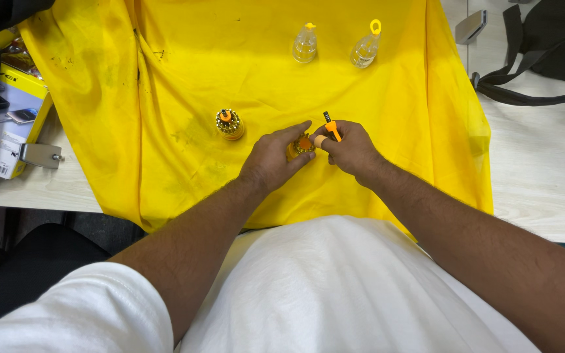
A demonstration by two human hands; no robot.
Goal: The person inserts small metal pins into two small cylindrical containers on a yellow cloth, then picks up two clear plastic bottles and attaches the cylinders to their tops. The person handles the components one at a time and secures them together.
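Observation:
My left hand (273,159) wraps around a small round gold-and-orange bit holder (302,145) standing on the yellow cloth (184,72). My right hand (351,147) pinches a slim orange-and-black screwdriver (331,128) just to the right of that holder, its black end pointing away from me. The two hands touch at the fingertips. A second round gold bit holder (229,123) with an orange top stands alone to the left of my left hand.
Two small clear bottles (305,44) (365,48) with yellow caps stand at the cloth's far side. A yellow-and-white box (14,121) and a metal piece (39,155) lie at the left. A black bag with straps (544,52) sits at the right on the pale table (544,170).

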